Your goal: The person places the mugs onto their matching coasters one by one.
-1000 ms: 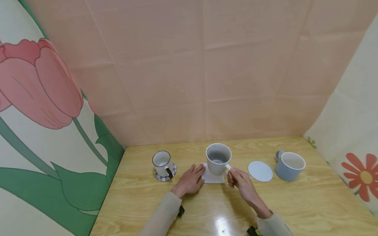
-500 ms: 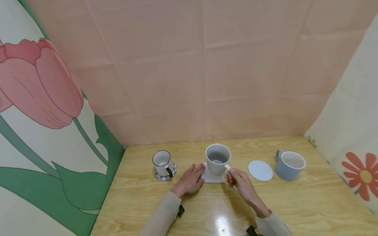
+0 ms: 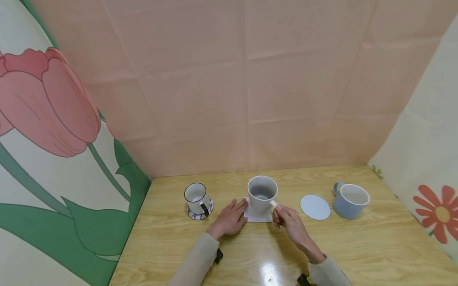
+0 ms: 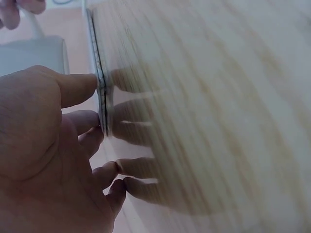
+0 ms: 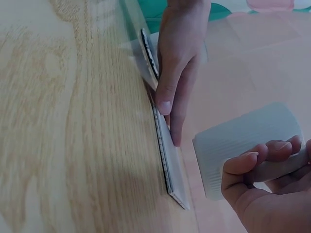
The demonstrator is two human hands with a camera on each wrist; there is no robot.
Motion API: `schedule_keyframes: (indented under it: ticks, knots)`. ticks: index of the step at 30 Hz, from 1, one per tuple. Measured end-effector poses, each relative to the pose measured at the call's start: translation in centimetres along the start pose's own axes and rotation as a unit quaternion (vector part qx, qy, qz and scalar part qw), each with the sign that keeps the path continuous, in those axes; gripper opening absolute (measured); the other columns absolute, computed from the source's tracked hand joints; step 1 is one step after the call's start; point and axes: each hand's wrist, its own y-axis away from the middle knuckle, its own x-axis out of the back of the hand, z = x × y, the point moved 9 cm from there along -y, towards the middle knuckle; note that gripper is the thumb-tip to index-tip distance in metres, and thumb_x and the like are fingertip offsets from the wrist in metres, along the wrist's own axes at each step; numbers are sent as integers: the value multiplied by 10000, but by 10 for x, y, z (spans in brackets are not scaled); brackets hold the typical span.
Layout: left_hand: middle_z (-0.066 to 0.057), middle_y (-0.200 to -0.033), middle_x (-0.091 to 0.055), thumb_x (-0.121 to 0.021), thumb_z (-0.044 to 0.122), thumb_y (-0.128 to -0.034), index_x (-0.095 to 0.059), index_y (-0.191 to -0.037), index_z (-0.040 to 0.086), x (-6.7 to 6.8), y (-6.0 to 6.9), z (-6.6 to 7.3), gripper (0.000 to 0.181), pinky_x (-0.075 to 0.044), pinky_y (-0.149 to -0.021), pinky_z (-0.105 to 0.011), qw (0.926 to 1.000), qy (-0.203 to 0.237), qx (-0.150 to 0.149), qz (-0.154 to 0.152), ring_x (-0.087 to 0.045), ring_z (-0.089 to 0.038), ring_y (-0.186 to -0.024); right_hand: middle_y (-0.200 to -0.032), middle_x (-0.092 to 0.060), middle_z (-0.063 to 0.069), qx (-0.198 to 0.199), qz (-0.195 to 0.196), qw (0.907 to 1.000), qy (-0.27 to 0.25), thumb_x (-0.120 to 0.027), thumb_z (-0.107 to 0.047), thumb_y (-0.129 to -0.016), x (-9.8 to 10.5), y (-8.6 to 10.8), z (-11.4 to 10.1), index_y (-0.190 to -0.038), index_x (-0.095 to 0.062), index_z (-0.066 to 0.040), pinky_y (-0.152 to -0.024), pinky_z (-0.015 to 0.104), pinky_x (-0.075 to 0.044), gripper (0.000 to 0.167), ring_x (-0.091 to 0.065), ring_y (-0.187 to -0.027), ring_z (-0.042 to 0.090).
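A pale mug [image 3: 262, 200] is held upright over a square white coaster [image 3: 256, 217]. My right hand [image 3: 291, 225] grips it by the handle, fingers curled round. The right wrist view shows the mug [image 5: 250, 141] apart from the coaster [image 5: 176, 167], with a gap below its base. My left hand [image 3: 230, 219] lies at the coaster's left side, fingers fairly straight. In the left wrist view, the thumb and fingertips of the left hand [image 4: 53, 141] touch the coaster's edge [image 4: 98, 68].
On the left, a white mug [image 3: 195, 194] with a black rim and handle stands on a round checked coaster [image 3: 195, 216]. Right of my hands lie a round pale-blue coaster [image 3: 315, 207] and a blue mug [image 3: 350, 204]. A cloth backdrop [image 3: 247, 99] rises behind the wooden table [image 3: 161, 246].
The mug in my right hand has sunk slightly towards the coaster and shifted a little left. My left hand keeps its place against the coaster.
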Motion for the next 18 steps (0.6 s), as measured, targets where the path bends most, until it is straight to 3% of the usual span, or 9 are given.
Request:
schedule_keyframes:
  ticks: [18]
  knots:
    - [42, -1796, -173, -461, 378, -1141, -274, -1704, 206, 1, 1, 2, 618, -206, -1346, -532, 9999, -123, -23, 42, -147, -343, -1666, -807, -498, 98, -51, -225, 9997, 90, -319, -234, -1193, -7, -2, 5, -907, -498, 184, -613, 297, -532, 537, -534, -703, 195]
